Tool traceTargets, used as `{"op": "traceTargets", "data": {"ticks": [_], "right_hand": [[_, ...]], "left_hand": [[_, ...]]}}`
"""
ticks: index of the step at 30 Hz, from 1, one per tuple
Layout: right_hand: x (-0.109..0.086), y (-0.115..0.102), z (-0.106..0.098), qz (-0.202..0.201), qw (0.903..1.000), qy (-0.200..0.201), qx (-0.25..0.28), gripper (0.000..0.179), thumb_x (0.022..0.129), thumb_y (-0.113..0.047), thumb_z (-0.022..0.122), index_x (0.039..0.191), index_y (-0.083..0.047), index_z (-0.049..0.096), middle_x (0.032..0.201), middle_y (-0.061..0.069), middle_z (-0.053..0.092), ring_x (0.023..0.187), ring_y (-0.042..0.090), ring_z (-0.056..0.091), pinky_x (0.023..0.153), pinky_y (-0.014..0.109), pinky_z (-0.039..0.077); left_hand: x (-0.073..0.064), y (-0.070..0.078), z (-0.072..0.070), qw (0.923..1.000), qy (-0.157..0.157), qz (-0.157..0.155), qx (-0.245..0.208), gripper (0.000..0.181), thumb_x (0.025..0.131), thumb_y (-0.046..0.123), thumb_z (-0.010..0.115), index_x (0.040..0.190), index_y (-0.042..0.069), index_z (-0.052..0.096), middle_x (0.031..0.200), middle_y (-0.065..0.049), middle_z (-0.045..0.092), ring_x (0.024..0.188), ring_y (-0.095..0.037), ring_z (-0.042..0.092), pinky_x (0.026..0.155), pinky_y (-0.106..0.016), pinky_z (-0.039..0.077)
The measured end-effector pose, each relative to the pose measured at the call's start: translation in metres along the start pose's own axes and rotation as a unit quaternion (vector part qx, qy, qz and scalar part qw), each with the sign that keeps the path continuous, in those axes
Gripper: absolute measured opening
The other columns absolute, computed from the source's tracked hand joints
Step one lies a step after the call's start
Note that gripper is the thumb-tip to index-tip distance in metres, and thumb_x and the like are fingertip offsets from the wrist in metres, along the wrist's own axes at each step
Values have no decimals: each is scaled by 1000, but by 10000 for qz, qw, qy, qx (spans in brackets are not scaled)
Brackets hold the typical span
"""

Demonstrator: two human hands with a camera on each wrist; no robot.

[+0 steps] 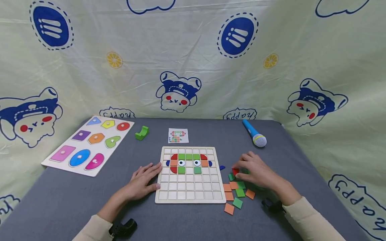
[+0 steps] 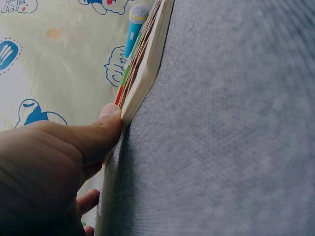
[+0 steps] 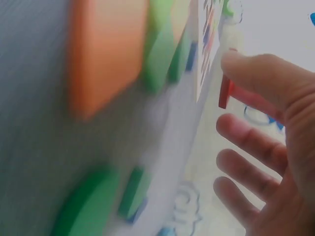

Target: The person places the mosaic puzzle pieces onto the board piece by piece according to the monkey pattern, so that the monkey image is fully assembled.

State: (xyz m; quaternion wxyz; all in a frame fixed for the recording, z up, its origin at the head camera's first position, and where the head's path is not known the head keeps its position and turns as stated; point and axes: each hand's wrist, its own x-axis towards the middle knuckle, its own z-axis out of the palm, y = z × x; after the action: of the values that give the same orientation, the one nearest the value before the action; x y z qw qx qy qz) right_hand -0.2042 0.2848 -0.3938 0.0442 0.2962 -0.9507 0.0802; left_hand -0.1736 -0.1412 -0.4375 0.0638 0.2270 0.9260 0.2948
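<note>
A wooden grid board (image 1: 190, 195) lies flat, its upper rows partly filled with red, green, orange, blue and eye tiles. At the board's left edge rests my left hand (image 1: 144, 180), fingers extended; in the left wrist view the thumb (image 2: 106, 125) touches the board's rim (image 2: 142, 88). My right hand (image 1: 256, 170), right of the board, pinches a red tile (image 3: 225, 91) between thumb and index finger, the other fingers apart. Beneath and beside that hand lie loose orange tiles (image 1: 229, 209) and green tiles (image 1: 237, 203). A blue piece (image 1: 222, 167) lies by the board's right edge.
A small picture card (image 1: 178, 136) lies behind the board. A green arched block (image 1: 142, 133) sits to its left, near a shape puzzle board (image 1: 99, 137) with knobbed pieces. At the back right lies a toy microphone (image 1: 254, 133). A printed cloth hangs behind the table.
</note>
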Motion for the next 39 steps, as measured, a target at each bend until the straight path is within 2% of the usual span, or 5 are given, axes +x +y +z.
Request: {"op": "traceTargets", "data": {"ticks": [6, 15, 23, 28, 39], "right_hand": [[18, -26, 6, -91, 9997, 214, 66, 23, 79, -31, 75, 101, -23, 72, 93, -5, 57, 87, 12, 40, 74, 31, 34], [44, -56, 19, -140, 9994, 320, -75, 20, 79, -31, 75, 98, -23, 73, 93, -4, 58, 84, 12, 39, 75, 32, 33], [63, -67, 27, 15, 9995, 99, -312, 21, 80, -36, 74, 97, -24, 72, 95, -2, 60, 90, 15, 44, 79, 35, 37], [70, -70, 30, 123, 9992, 34, -382, 20, 80, -36, 74, 97, -24, 73, 93, -3, 58, 87, 14, 41, 76, 32, 34], [75, -72, 32, -44, 9989, -110, -452, 16, 81, -32, 73, 95, -25, 72, 94, -2, 58, 85, 15, 37, 73, 31, 29]], "left_hand": [[0, 0, 0, 10000, -17, -20, 18, 66, 90, 30, 61, 146, 8, 35, 154, -10, 31, 144, -40, 20, 109, -66, 9], [0, 1, -1, 10000, -31, -64, -23, 65, 91, 29, 61, 146, 8, 35, 154, -10, 31, 144, -40, 19, 110, -66, 8], [0, 1, -1, 9999, -68, -141, -43, 66, 90, 30, 61, 146, 9, 35, 155, -8, 31, 144, -39, 18, 110, -65, 7], [1, 1, -2, 9998, -73, -197, -71, 66, 90, 31, 62, 146, 9, 35, 155, -7, 31, 145, -38, 18, 111, -65, 6], [1, 1, -1, 9997, -55, -193, -106, 65, 90, 30, 62, 146, 10, 35, 155, -7, 31, 145, -38, 18, 111, -64, 5]]}}
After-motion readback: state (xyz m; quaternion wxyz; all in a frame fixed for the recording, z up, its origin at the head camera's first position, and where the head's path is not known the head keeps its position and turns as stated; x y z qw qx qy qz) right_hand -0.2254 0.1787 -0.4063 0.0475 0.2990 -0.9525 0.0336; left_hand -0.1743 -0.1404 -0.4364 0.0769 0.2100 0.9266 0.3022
